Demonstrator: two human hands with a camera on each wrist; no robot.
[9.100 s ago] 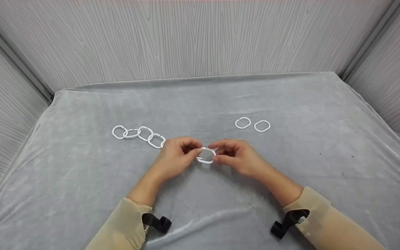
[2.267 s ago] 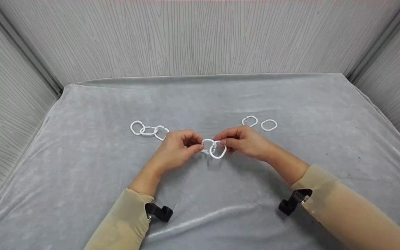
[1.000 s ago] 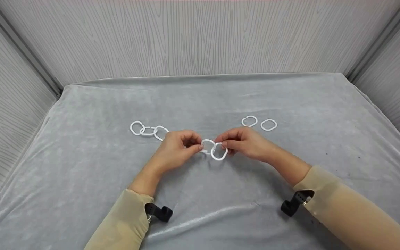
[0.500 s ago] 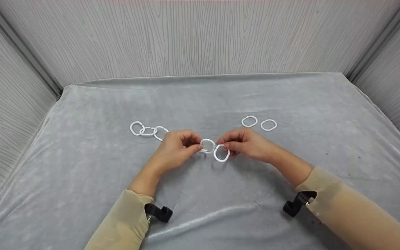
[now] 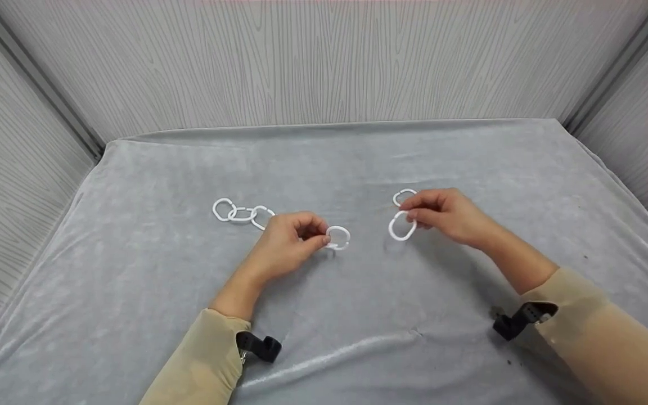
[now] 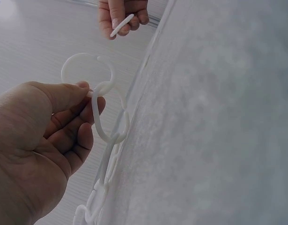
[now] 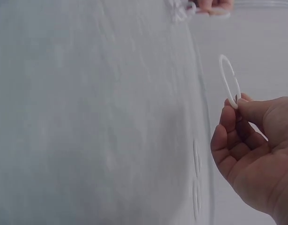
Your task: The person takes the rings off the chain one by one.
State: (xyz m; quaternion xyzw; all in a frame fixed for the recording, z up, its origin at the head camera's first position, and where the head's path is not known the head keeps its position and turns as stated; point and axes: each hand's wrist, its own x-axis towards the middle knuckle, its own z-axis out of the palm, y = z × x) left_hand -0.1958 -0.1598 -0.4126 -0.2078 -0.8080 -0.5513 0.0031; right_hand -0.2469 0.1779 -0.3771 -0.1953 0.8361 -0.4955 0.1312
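In the head view my left hand pinches the white oval end link of a plastic chain between thumb and fingers. The rest of the white chain runs left across the cloth, partly hidden behind that hand; the left wrist view shows its links hanging from the held one. To the right, my right hand pinches a separate white chain link by its edge, held above the cloth. A gap lies between the two held links. In the right wrist view this link stands upright above the fingertips.
A loose white link lies just beyond my right hand, partly covered by it. The right wrist view shows two loose links on the cloth. Grey cloth covers the table, with pale wood-patterned panels behind and at both sides.
My right hand has moved right and away from me with its link, which earlier overlapped the chain's end link and is now apart from it. The left hand has stayed nearly still.
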